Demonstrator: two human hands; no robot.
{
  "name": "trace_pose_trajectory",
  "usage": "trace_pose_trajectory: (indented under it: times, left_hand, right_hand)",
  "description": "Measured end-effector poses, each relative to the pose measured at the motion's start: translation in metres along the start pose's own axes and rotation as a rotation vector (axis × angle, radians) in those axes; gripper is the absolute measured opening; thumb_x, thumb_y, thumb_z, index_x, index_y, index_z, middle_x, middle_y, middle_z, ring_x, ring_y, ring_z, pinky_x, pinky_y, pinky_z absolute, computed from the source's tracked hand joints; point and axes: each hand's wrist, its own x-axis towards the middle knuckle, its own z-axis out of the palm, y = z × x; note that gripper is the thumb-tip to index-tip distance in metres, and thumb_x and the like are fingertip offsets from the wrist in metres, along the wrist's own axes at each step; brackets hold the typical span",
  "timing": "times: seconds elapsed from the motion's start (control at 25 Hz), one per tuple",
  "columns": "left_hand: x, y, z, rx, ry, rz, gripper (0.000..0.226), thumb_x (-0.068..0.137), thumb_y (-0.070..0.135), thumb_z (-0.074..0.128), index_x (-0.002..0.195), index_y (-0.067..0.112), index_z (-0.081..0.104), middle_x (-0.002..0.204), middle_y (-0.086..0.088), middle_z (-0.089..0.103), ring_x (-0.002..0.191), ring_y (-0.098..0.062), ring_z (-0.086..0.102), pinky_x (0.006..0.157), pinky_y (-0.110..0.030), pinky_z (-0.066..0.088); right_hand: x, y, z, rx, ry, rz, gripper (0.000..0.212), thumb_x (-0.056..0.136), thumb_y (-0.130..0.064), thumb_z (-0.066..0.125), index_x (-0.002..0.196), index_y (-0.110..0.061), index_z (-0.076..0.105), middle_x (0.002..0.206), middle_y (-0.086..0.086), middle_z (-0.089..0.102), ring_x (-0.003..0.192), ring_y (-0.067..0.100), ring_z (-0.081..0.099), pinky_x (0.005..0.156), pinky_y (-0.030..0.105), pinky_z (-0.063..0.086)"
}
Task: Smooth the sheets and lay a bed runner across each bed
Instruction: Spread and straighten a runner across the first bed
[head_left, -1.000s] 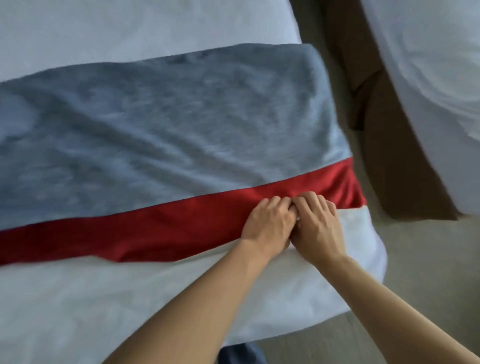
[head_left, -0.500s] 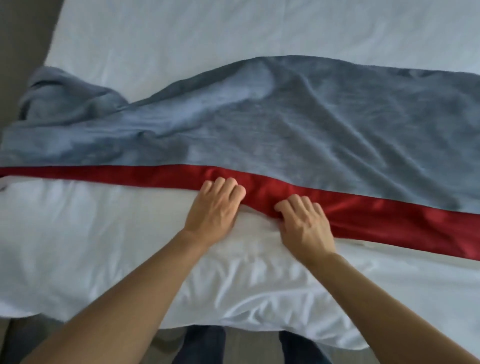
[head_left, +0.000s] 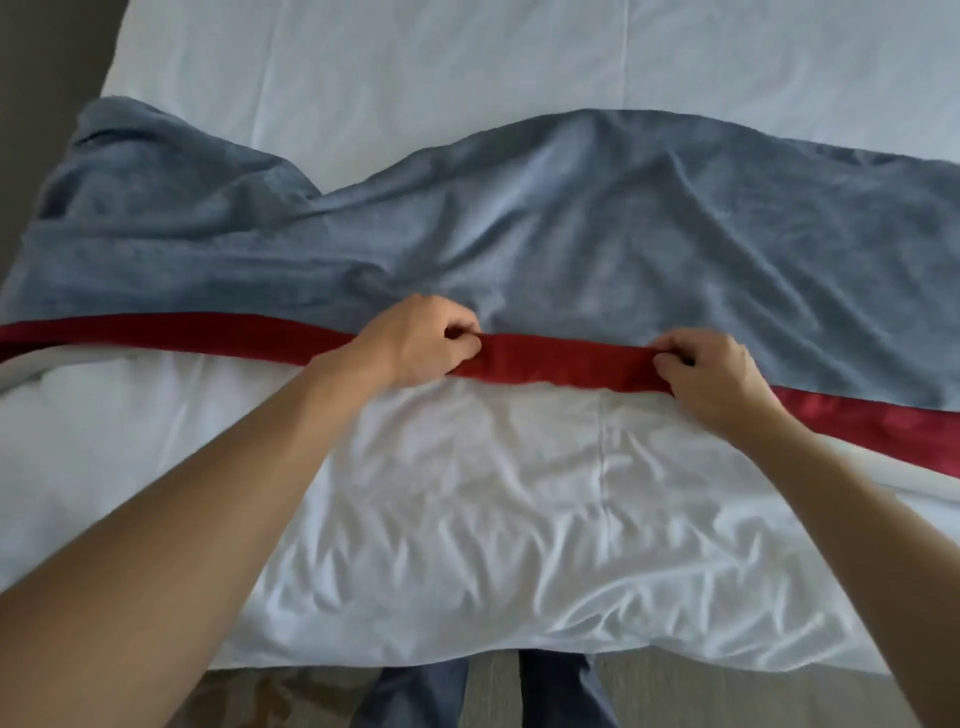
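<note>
A grey-blue bed runner (head_left: 597, 234) with a red satin border (head_left: 561, 358) lies across the white sheet (head_left: 493, 509) of the bed. The runner is rumpled, with folds bunched toward its left end. My left hand (head_left: 421, 343) pinches the red border near the middle of the bed. My right hand (head_left: 711, 379) grips the same border further right. The stretch of border between the two hands is pulled taut. The sheet below the border is wrinkled.
The foot edge of the bed (head_left: 467, 660) runs along the bottom, with my legs in blue trousers (head_left: 483, 696) standing on the floor against it. Dark floor (head_left: 47, 78) shows past the bed's left side. More white sheet (head_left: 519, 62) extends beyond the runner.
The view has swung from the bed's right corner to its middle. My hands, pressed together on the border before, have spread apart and now each pinch the red border.
</note>
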Motion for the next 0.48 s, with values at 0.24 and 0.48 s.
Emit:
trace_pose_trajectory:
  times: [0.24, 0.48]
  left_hand:
    - [-0.022, -0.002, 0.021, 0.194, 0.182, 0.016, 0.003, 0.083, 0.023, 0.065, 0.085, 0.025, 0.066, 0.080, 0.009, 0.060, 0.080, -0.017, 0.057, 0.073, -0.035, 0.047]
    - [-0.081, -0.026, 0.062, 0.562, 0.373, 0.233, 0.024, 0.088, 0.036, 0.063, 0.101, 0.016, 0.063, 0.090, -0.002, 0.056, 0.082, -0.024, 0.052, 0.069, -0.037, 0.039]
  right_hand:
    - [-0.033, -0.023, 0.041, -0.298, 0.124, -0.342, 0.029, 0.078, -0.003, 0.062, 0.102, -0.017, 0.069, 0.100, 0.003, 0.065, 0.092, 0.026, 0.061, 0.079, 0.036, 0.047]
    - [-0.045, -0.068, 0.116, -0.423, 0.124, -0.721, 0.026, 0.077, -0.017, 0.069, 0.103, -0.013, 0.068, 0.095, 0.003, 0.061, 0.085, 0.028, 0.059, 0.072, 0.041, 0.046]
